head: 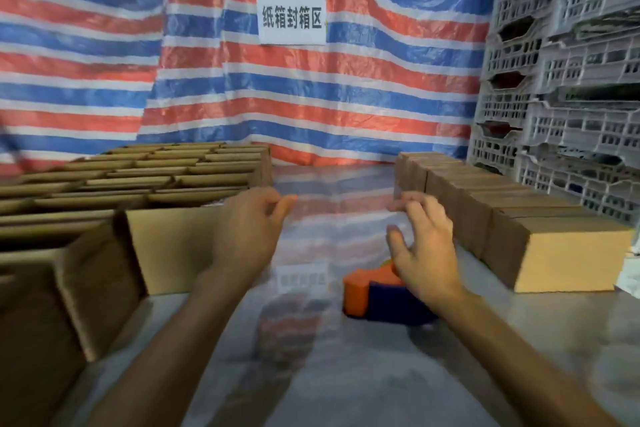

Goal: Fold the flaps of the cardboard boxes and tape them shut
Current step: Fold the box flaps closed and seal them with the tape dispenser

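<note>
Cardboard of this kind should handle light and fairly stiff, I judge. The thin brown walls keep their shape when empty, but they would dent at a corner or crease if squeezed mid-panel. The open boxes [138, 177] are packed side by side along the left edge of the bench [329, 374], running to its back left corner, with flaps standing up or splayed outward. The closed boxes [502, 211] sit in a row along the right edge, touching one another.

From my remote seat I see the left hand [247, 229] hovering just beside the inner wall of the open boxes, fingers loosely spread and holding nothing. The right hand [424, 253] is likewise empty, fingers fanned, above the tape dispenser [377, 298]. That is an orange and blue one lying on the bench a little right of the middle. Whether the heel of the hand touches it I cannot tell.

To lift a box I would take it by two opposite walls near the top rim, where the fold line stiffens the board. A flap would likely hinge and let the box swing. The bench looks glossy, so an empty box may slide when pressed, and I would steady it with one hand while folding. The dispenser looks like hard plastic and is best taken by its handle. Its cutting edge is hidden from here.
</note>
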